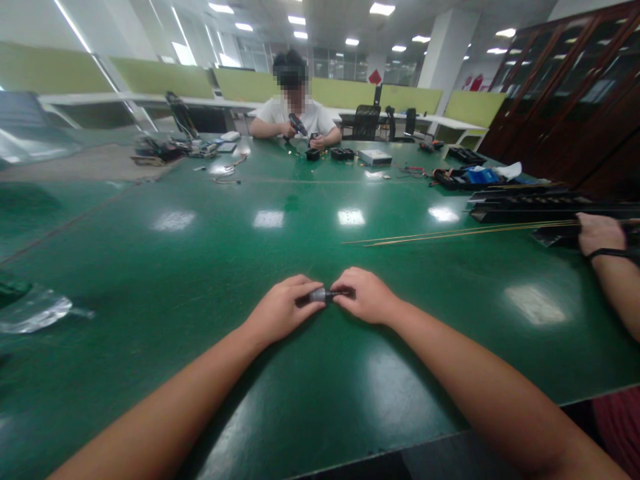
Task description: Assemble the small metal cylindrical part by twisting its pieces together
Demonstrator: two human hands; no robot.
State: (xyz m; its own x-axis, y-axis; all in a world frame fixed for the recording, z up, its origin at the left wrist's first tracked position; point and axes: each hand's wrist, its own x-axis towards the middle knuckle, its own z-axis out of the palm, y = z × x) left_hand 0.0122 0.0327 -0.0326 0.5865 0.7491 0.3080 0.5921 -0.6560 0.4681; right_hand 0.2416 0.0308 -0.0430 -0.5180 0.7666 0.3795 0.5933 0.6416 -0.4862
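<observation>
My left hand (283,308) and my right hand (365,295) rest knuckles-up on the green table (200,267), fingertips meeting. Between them they pinch a small dark cylindrical part with a grey end (323,294). The left fingers close on the grey end, the right fingers on the darker end. Most of the part is hidden under the fingers.
Thin brass rods (460,232) lie to the right, reaching a co-worker's hand (600,233) beside long black trays (525,207). A crumpled clear plastic bag (30,310) sits at the left. Across the table a person (295,113) works with a tool among small black parts.
</observation>
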